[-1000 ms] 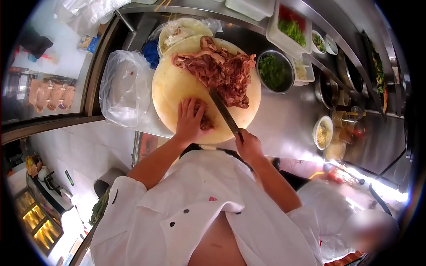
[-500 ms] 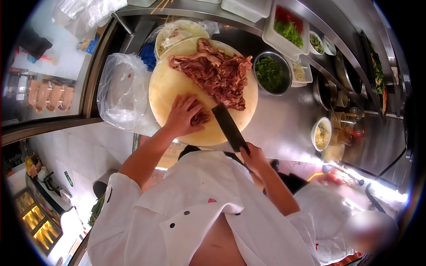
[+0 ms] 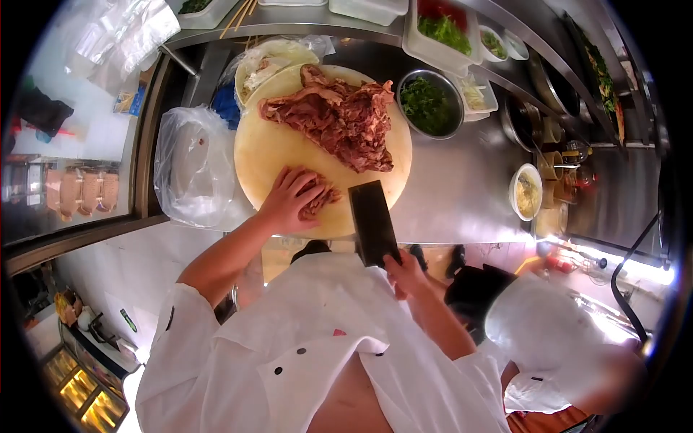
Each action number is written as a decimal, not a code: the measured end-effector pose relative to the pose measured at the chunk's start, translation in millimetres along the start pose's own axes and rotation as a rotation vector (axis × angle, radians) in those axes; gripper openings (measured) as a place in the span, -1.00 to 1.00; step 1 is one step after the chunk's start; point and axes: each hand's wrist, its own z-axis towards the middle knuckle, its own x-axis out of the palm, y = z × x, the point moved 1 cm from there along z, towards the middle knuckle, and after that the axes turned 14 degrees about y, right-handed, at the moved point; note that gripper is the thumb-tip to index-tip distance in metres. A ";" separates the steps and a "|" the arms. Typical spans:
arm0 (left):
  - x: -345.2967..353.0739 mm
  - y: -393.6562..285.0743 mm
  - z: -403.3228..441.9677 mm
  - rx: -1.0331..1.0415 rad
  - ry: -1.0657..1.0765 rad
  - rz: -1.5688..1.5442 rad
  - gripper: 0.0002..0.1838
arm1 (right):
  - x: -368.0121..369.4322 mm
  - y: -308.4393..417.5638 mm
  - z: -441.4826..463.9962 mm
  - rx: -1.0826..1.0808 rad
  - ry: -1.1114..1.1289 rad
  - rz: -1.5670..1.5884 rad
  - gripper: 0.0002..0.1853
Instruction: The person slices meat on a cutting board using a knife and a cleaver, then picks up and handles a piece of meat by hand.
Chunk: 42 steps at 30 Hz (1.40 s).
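A round, pale cutting board (image 3: 256, 151) lies on the steel counter. My left hand (image 3: 289, 200) is on its near left part, fingers curled over a small portion of reddish-brown meat (image 3: 321, 204) and partly hiding it. My right hand (image 3: 406, 274) grips the handle of a dark cleaver (image 3: 372, 222). The broad side of the blade faces up at the board's near edge, to the right of the small portion and apart from it. A large heap of the same kind of meat (image 3: 343, 119) covers the far part of the board.
A steel bowl of chopped greens (image 3: 431, 105) stands right of the board. A clear plastic bag (image 3: 191, 166) lies at its left. Farther right is a white bowl (image 3: 525, 193) with pale contents. Another person in white (image 3: 541, 325) is at the lower right.
The cleaver has drawn back toward me and turned, so more of its flat side shows. My left hand stays on the small meat portion. The camera view has shifted slightly.
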 end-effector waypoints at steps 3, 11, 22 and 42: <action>0.0 4.8 -4.4 0.001 0.006 0.000 0.06 | 20.0 -18.4 6.2 -0.118 -0.011 0.247 -0.77; 4.3 -0.5 1.1 -0.090 -0.025 0.030 0.10 | 90.9 7.1 34.4 -0.269 -0.016 0.436 -0.73; 22.9 -0.5 4.5 -0.024 -0.279 -0.037 -0.13 | 193.5 43.1 76.2 -0.333 -0.067 0.533 -0.75; -107.5 82.3 -79.4 -0.427 -0.980 -0.205 -0.58 | 292.9 218.8 100.4 -0.428 0.038 -0.397 -0.68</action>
